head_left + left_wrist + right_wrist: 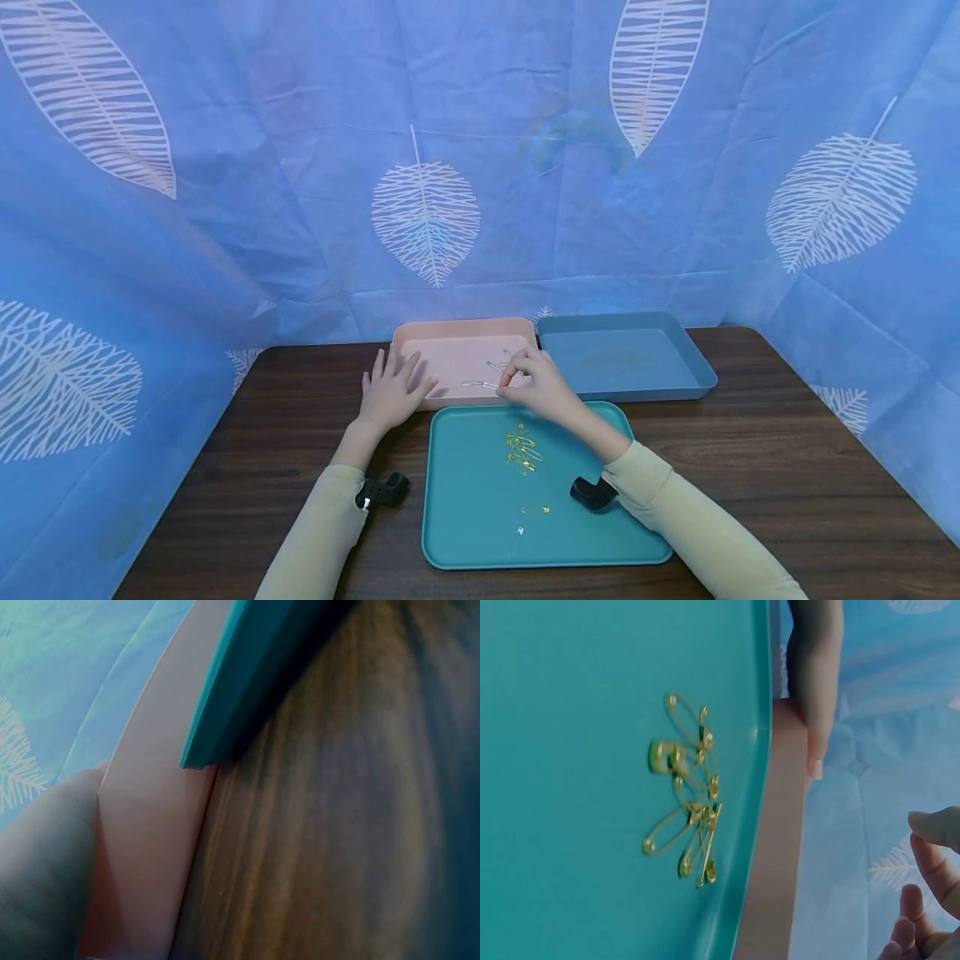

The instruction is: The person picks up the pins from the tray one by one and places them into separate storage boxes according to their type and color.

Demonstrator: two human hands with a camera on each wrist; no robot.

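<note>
Blue leaf-printed cloth (300, 208) backs a dark wooden table (787, 467); no writing is readable. At mid-frame, the right hand (542, 387) reaches over the pink tray (450, 327), fingertips pinching a silver safety pin (480, 384) just left of them. The left hand (390, 392) rests spread on that tray's left edge. Gold safety pins (523, 447) lie clustered on the teal tray (465, 533) below, near the right wrist.

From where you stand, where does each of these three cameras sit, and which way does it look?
Head: worn on the head, looking forward and down at the table, three trays, both hands and sleeves.
Left wrist: under the left hand, looking along the pink tray rim; part of that hand shows.
Right wrist: under the right hand, looking across the gold safety pins; fingertips show.
Shared: the teal tray appears in all three.
</note>
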